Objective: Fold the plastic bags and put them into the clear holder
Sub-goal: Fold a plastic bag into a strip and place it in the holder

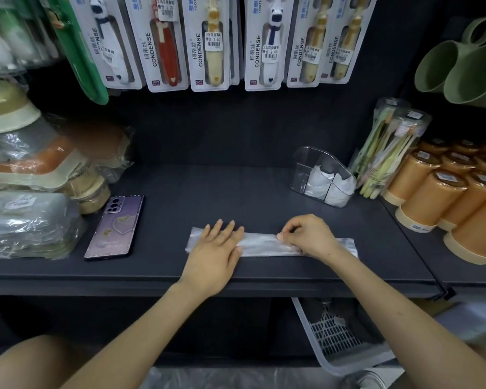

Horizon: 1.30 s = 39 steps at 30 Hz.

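Translucent plastic bag (260,244), folded to a long strip, lies along the front of the dark shelf (180,192). The left hand (215,248) presses it flat with straight fingers; the right hand (306,235) pinches its far edge, fingers curled. Pinning 1 end while creasing firmly looks wise — slack film springs open — before it goes to the clear holder (300,169), well apart at back right.
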Motion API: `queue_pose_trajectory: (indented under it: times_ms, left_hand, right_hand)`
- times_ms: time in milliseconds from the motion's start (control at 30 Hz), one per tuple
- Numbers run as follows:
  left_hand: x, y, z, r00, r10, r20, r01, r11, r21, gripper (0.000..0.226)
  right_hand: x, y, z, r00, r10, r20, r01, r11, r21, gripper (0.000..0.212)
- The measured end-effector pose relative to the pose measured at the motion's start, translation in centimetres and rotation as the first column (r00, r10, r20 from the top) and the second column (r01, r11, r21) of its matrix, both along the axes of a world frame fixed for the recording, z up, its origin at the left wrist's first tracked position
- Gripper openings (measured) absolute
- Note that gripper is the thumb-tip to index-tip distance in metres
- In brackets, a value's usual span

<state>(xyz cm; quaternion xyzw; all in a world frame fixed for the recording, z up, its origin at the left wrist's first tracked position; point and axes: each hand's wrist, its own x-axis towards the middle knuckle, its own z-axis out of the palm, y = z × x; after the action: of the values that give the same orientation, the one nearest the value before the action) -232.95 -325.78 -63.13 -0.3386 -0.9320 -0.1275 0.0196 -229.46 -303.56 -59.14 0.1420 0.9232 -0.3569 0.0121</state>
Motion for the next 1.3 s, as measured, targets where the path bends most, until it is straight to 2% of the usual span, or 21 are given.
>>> queue_pose_trajectory:
  times_ms: [133, 200, 300, 333, 367, 400, 433, 467, 500, 567, 633, 700, 767, 900, 1000, 1100, 1200, 1300]
  left_hand:
    - [-0.3, 0.0, -0.1, 0.998, 0.039, 0.043, -0.034, 0.995, -0.097, 0.103]
    - [-0.3, 0.1, -0.2, 0.998, 0.052, 0.038, -0.047, 0.992, -0.121, 0.099]
    - [-0.2, 0.3, -0.2, 0.997, 0.062, 0.047, -0.056, 0.991, -0.121, 0.09]
    - [-0.2, 0.3, -0.2, 0.996, 0.067, 0.052, -0.06, 0.99, -0.124, 0.09]
    - [-0.2, 0.3, -0.2, 0.996, 0.07, 0.058, -0.062, 0.99, -0.129, 0.089]
    - [-0.1, 0.3, -0.1, 0.995, 0.075, 0.062, -0.066, 0.989, -0.136, 0.088]
    - [-0.1, 0.3, -0.1, 0.995, 0.081, 0.064, -0.071, 0.987, -0.142, 0.088]
    - [-0.1, 0.3, -0.1, 0.994, 0.087, 0.062, -0.077, 0.986, -0.148, 0.087]
    - [-0.1, 0.3, -0.1, 0.994, 0.095, 0.062, -0.085, 0.985, -0.151, 0.086]
    - [-0.1, 0.3, -0.2, 0.992, 0.104, 0.064, -0.093, 0.984, -0.151, 0.085]
    - [-0.2, 0.3, -0.4, 0.991, 0.116, 0.064, -0.105, 0.982, -0.158, 0.085]
    - [-0.3, 0.4, -0.5, 0.99, 0.128, 0.06, -0.116, 0.979, -0.17, 0.088]
    - [-0.3, 0.5, -0.6, 0.989, 0.136, 0.051, -0.125, 0.977, -0.175, 0.09]
    - [-0.4, 0.4, -0.6, 0.989, 0.138, 0.056, -0.125, 0.974, -0.187, 0.084]
    - [-0.4, 0.4, -0.5, 0.989, 0.139, 0.054, -0.125, 0.97, -0.207, 0.079]
    - [-0.4, 0.4, -0.5, 0.988, 0.143, 0.063, -0.127, 0.97, -0.209, 0.078]
    - [-0.4, 0.4, -0.6, 0.986, 0.146, 0.078, -0.128, 0.971, -0.202, 0.085]
    - [-0.5, 0.4, -0.6, 0.986, 0.148, 0.073, -0.129, 0.969, -0.211, 0.087]
  right_hand:
    - [-0.1, 0.2, -0.2, 1.0, 0.011, -0.002, -0.011, 1.0, -0.012, 0.019]
    - [0.0, 0.2, 0.0, 1.0, 0.016, 0.012, -0.015, 0.998, -0.055, 0.015]
    - [0.6, 0.5, 1.2, 0.998, 0.01, 0.059, 0.007, 0.962, -0.274, 0.016]
    - [0.7, 0.7, 1.7, 0.998, 0.008, 0.062, 0.01, 0.959, -0.284, 0.018]
    - [0.7, 0.8, 2.0, 0.999, 0.008, 0.04, -0.002, 0.987, -0.159, 0.019]
    - [0.7, 0.7, 2.1, 1.0, 0.007, -0.02, -0.005, 0.995, 0.1, 0.02]
    - [0.8, 0.3, 1.7, 0.99, 0.014, -0.137, 0.043, 0.914, 0.403, 0.023]
    - [1.0, -0.6, 1.1, 0.958, 0.093, -0.273, 0.09, 0.802, 0.59, 0.026]
    - [1.2, -1.9, 0.4, 0.917, 0.2, -0.344, 0.092, 0.733, 0.674, 0.029]
    - [1.5, -4.7, -1.3, 0.879, 0.388, -0.276, -0.039, 0.637, 0.77, 0.036]
    - [1.8, -6.3, -2.6, 0.912, 0.405, -0.064, -0.241, 0.656, 0.715, 0.049]
    - [2.7, -6.0, -3.1, 0.934, 0.342, 0.103, -0.335, 0.737, 0.587, 0.071]
    - [3.8, -4.5, -3.6, 0.952, 0.287, 0.107, -0.294, 0.759, 0.581, 0.083]
    - [5.8, 0.2, -3.5, 0.987, 0.098, 0.131, -0.157, 0.785, 0.599, 0.085]
    - [6.3, 1.3, -2.3, 0.983, -0.066, 0.172, -0.061, 0.762, 0.644, 0.08]
    - [4.7, -3.0, -1.4, 0.999, 0.034, 0.026, -0.043, 0.765, 0.643, 0.087]
    - [3.1, -7.2, -2.6, 0.979, 0.186, 0.079, -0.197, 0.798, 0.569, 0.088]
    - [3.5, -5.7, -3.9, 0.975, 0.181, 0.125, -0.22, 0.805, 0.551, 0.084]
